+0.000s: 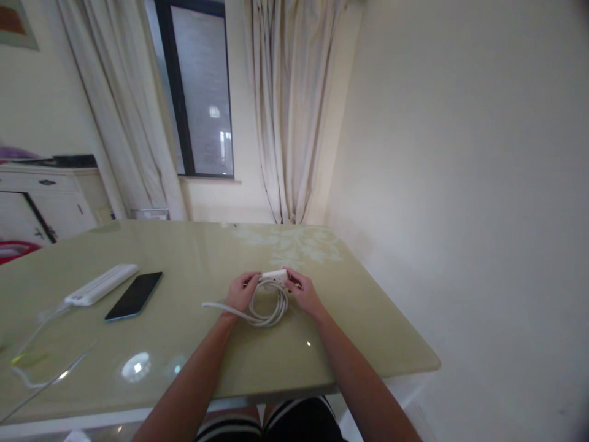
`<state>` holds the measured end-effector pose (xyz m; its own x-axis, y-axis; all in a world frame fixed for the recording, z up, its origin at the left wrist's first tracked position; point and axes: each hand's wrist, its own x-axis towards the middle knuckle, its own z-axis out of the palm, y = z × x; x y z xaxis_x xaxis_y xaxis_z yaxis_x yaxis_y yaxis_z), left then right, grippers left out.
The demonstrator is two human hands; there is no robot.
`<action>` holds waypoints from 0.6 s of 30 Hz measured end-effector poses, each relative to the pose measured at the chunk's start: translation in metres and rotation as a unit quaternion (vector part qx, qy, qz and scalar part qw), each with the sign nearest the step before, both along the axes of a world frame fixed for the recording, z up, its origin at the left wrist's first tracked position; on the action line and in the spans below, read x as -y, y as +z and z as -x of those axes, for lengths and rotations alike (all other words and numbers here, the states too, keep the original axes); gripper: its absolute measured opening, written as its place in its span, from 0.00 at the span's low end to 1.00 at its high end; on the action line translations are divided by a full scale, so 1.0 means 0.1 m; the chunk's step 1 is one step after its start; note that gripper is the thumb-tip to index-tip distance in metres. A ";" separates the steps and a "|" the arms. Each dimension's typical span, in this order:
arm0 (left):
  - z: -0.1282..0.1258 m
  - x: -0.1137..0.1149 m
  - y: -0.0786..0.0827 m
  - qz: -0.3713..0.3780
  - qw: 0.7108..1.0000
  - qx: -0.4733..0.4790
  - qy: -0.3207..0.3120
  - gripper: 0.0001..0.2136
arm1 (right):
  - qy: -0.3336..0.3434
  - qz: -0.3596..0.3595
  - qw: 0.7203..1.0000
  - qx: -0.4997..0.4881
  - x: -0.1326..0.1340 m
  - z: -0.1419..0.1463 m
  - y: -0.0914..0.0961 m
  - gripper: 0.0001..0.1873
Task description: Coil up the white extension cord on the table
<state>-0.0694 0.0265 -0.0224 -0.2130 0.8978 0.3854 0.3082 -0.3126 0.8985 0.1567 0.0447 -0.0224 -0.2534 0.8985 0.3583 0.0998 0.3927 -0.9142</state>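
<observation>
Logging the head view, left edge to right edge.

Far left: a white cabinet [41,196] with dark handles, a red object [13,250] low beside it, and a framed picture [16,21] cut off by the upper left corner. I can read nothing on it.

Left part of the table [368,319], a pale green glossy top: a white power strip [102,284] lies at a slant, and its thin lead [32,344] trails toward the lower left corner. Any print on the strip is too small for me to read. Just right of it and not touching lies a dark phone [134,295], screen up and blank, no logo legible.

Upper centre: a dark-framed window [202,92] between two pale curtains [285,110]. The glass shows only blurred reflections.

Centre of the frame, well apart from the phone: the left hand [242,291] is curled round the left side of a white cable coil [269,307], which lies flat on the table in several loops. One loose tail of the cable runs out leftward past the wrist. At the top of the coil sits a white plug block [275,275]; I can make out no marking on it. The right hand [304,294] pinches the right end of this block, fingers bent and closed on it. The two hands are near each other, with the coil between them.

Bottom centre: black-and-white striped shorts [276,426] show under the table edge.

Right third: a plain cream wall [483,184].
</observation>
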 end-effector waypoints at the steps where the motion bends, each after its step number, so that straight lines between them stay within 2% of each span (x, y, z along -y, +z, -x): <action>1: 0.00 -0.01 -0.02 -0.012 1.000 0.004 -0.004 0.21 | 0.001 -0.002 1.000 0.002 0.01 0.00 0.01 0.26; 7: -0.01 -0.07 -0.12 -0.058 0.998 0.007 -0.013 0.19 | -0.030 -0.047 0.998 0.042 0.05 -0.01 0.04 0.25; 13: 0.01 -0.03 -0.10 -0.061 0.998 0.009 -0.016 0.20 | -0.031 -0.015 0.999 0.023 0.03 0.02 0.00 0.25; 18: 0.02 -0.02 -0.11 -0.065 0.997 0.012 -0.039 0.23 | -0.032 0.026 0.999 -0.029 -0.02 0.06 -0.03 0.26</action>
<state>-0.0716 0.0282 -0.0334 -0.1547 0.8551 0.4948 0.2571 -0.4488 0.8559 0.1508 0.0467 -0.0254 -0.1751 0.9302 0.3226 0.0697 0.3385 -0.9384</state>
